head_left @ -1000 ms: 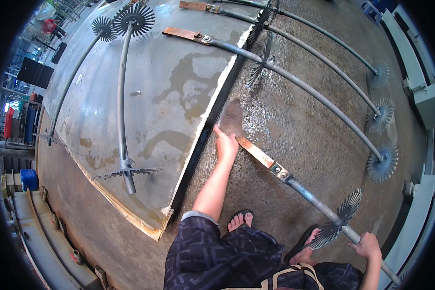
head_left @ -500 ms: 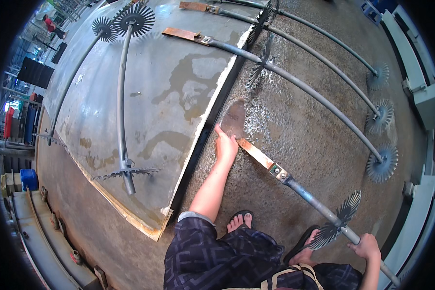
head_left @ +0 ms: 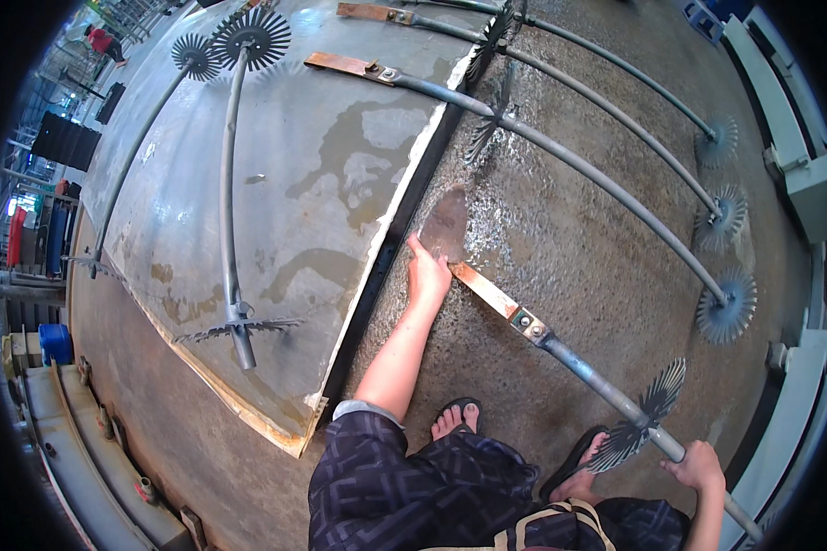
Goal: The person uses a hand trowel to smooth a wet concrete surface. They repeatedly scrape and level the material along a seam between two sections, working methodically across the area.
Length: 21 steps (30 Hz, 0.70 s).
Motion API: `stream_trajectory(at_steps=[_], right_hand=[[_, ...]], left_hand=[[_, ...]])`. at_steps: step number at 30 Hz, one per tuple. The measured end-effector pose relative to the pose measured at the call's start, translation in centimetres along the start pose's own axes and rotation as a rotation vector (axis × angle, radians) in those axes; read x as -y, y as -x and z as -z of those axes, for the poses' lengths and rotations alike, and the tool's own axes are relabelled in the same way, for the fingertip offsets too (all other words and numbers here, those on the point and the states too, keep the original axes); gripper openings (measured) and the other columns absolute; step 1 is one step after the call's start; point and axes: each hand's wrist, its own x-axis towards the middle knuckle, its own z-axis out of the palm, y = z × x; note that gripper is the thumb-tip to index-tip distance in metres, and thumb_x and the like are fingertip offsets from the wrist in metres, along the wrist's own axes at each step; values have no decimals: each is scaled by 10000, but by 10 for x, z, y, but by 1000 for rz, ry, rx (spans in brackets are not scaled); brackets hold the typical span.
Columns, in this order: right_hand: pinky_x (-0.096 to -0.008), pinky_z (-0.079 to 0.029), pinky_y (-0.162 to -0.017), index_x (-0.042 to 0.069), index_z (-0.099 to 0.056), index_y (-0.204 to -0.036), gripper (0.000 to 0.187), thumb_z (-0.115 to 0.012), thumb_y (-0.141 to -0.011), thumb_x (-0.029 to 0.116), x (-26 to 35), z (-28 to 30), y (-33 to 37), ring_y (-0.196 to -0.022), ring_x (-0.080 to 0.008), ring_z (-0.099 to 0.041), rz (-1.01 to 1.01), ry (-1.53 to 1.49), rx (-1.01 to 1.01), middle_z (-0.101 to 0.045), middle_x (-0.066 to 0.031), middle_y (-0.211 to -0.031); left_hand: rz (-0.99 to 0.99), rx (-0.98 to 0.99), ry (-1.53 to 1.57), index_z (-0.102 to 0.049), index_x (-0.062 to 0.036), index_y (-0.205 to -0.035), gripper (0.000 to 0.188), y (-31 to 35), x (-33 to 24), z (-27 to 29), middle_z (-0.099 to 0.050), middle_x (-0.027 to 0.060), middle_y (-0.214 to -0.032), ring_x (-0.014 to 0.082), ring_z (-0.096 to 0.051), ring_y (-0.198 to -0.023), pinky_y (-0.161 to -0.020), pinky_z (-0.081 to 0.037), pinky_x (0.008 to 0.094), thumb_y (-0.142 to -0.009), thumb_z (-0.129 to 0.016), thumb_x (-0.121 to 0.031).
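Left hand (head_left: 427, 275) is gripping the flat blade end (head_left: 487, 289) mid-frame while the right hand (head_left: 698, 466) is clenching the pole (head_left: 606, 395) lower right, so I'd be keeping both wrists steady.

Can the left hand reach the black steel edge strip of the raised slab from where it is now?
Probably yes. The left hand rests on the flat blade end of the long pipe tool, right beside the black edge strip. Nothing lies between them.
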Motion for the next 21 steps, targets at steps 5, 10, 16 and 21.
stream_trajectory(at_steps=[5, 10, 16, 21], right_hand=[[-417, -500, -741, -6, -676, -780, 411, -758, -624, 366, -1, 1, -1, -784, -361, -635, 8, -25, 20, -636, -231, -765], [-413, -497, -755, 12, -686, -783, 392, -746, -634, 369, 3, 3, 1, -778, -353, -636, 7, -14, 19, -643, -214, -755], [-407, -499, -757, 20, -690, -786, 386, -749, -630, 367, 3, 4, 2, -783, -344, -640, -5, -25, 25, -648, -208, -766], [-406, -497, -767, 24, -692, -791, 384, -743, -637, 372, 4, 5, 1, -791, -344, -640, -14, -13, 43, -651, -204, -775]], left_hand=[[-23, -98, 37, -159, -19, -1310, 677, -9, 5, -3, -596, 327, -887, 463, -595, -854, -779, -465, 491, -807, -606, -97], [-26, -67, 24, -160, -20, -1297, 673, -16, 7, -2, -591, 330, -914, 457, -595, -875, -798, -463, 489, -801, -609, -86], [-55, -137, 121, -163, -11, -1298, 674, -8, 17, -9, -588, 327, -925, 456, -595, -874, -789, -466, 483, -801, -611, -91], [-23, -56, 64, -167, -12, -1311, 683, 3, 11, -2, -588, 338, -905, 470, -591, -862, -765, -468, 494, -801, -612, -105]])
